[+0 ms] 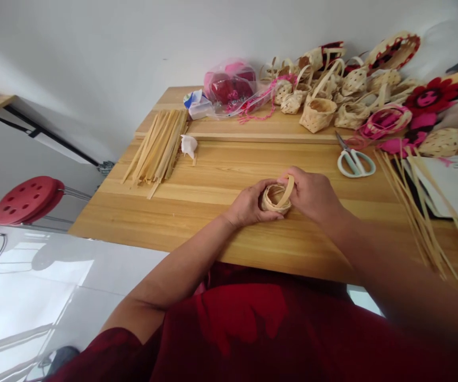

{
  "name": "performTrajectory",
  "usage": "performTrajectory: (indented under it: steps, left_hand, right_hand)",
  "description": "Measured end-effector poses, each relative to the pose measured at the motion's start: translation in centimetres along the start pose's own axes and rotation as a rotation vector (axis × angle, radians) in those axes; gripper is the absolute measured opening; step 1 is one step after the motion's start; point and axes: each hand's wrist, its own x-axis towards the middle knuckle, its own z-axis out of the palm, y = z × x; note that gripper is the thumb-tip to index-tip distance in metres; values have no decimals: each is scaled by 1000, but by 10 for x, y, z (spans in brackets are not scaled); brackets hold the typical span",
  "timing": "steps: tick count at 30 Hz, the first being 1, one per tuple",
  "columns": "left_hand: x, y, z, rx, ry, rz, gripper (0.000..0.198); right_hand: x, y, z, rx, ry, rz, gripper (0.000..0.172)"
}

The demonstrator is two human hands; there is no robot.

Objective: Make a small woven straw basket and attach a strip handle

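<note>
A small round woven basket (269, 201) rests near the front of the wooden table (213, 175), its opening facing up. My left hand (251, 205) wraps around its left side, thumb along the near edge. A pale flat strip (287, 192) arches up over the basket's opening on the right. With its fingers closed, my right hand (308, 191) pinches this strip near the top. Whether the strip's lower end is tucked into the weave, I cannot tell.
White-handled scissors (355, 162) lie to the right. Loose thin strips (420, 212) overlap an open notebook (457, 183). At left lies a bundle of flat strips (159, 146) beside a crumpled tissue (189, 145). Small baskets (318, 114) and a plastic bag (232, 90) line the back.
</note>
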Motion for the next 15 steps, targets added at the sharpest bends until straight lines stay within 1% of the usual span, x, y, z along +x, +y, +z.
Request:
performTrajectory:
  steps: [4, 8, 10, 15]
  left_hand:
    - [0, 1, -1, -14, -11, 1, 95]
    - [0, -1, -1, -1, -12, 19, 95]
    - [1, -2, 0, -9, -18, 35, 96]
    - [1, -4, -1, -35, -16, 23, 97]
  right_hand:
    - [-4, -1, 1, -39, 4, 45, 21]
    - [3, -1, -2, -51, -13, -9, 19]
    - [8, -3, -5, -68, -37, -33, 20]
    - [17, -11, -11, -132, -123, -10, 24]
